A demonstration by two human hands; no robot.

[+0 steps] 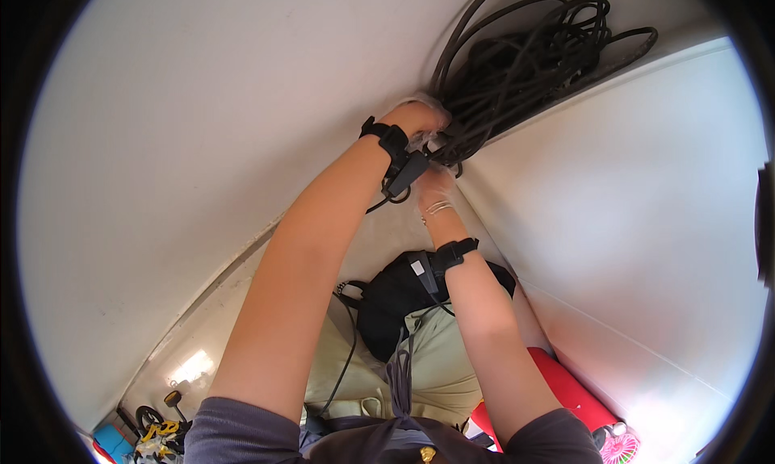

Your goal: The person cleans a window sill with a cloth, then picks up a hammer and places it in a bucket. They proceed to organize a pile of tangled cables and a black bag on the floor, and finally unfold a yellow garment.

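Observation:
A large tangled bundle of black cables (533, 70) lies in the corner at the top, against the white wall surfaces. My left hand (427, 114), in a thin clear plastic glove, grips the bundle's near end, its fingertips hidden by the cables. Just below it is my right hand (437, 182), also under clear plastic. It meets the lower loops of cable, which hide its fingers. Each wrist wears a black strap with a small dark module, the left module (407, 175) having a cord.
White panels rise on the left (151, 131) and right (623, 161), narrowing to a corner ahead. A black bag (387, 306) is at my lap. Behind my right arm is a red object (563, 385), with a pink fan (620, 449) nearby. A small yellow-and-black wheeled item (160, 427) stands lower left.

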